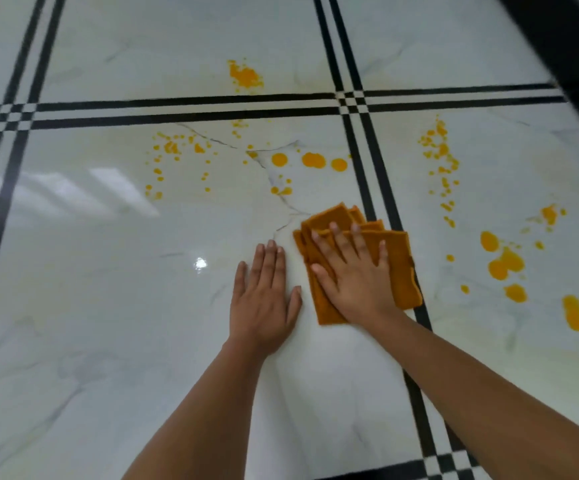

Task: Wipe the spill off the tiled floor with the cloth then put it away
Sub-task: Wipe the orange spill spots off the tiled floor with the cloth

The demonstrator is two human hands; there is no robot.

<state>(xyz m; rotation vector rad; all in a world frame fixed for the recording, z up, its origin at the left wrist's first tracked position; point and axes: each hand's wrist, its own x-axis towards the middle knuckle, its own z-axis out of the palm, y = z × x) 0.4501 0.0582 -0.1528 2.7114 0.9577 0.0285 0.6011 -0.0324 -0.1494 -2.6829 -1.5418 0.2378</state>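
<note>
A folded orange-brown cloth (pixel 399 268) lies flat on the white marble tiled floor (pixel 108 306), beside a black tile border. My right hand (pixel 354 275) presses down on the cloth with fingers spread. My left hand (pixel 264 292) rests flat on the bare tile just left of the cloth, holding nothing. The orange spill is scattered in drops and blobs: round drops (pixel 312 160) beyond the cloth, a speckled patch (pixel 174 147) to the far left, a splash (pixel 245 76) on the far tile, and larger blobs (pixel 506 265) to the right.
Double black border lines (pixel 177 109) cross the floor between tiles, one pair running under the cloth's right edge. A dark object (pixel 572 46) slants across the top right corner. A faint yellowish smear shows on the tile around the spill.
</note>
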